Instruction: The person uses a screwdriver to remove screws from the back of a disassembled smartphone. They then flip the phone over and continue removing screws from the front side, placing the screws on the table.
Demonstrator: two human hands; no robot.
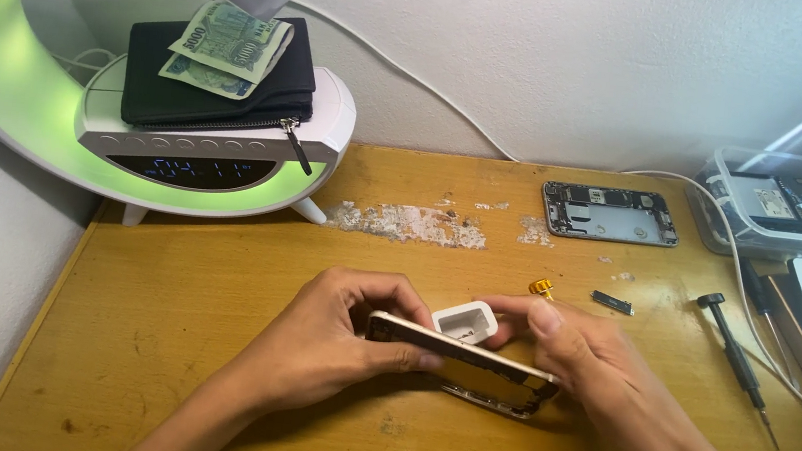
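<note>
Low in the frame's centre, your left hand (328, 333) clamps the gold phone frame (466, 364) on edge while your right hand (573, 351) pinches its far end beside the small white tray (464, 320), so steady it before tilting.

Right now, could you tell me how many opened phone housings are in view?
2: one gold-edged phone housing held by the left hand and right hand; one grey phone housing at the table's far edge.

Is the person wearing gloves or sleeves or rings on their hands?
No gloves. The left hand and right hand are both bare, with short plain nails. No rings, watch or bracelets show, and no sleeves reach the forearms that are in view.
</note>
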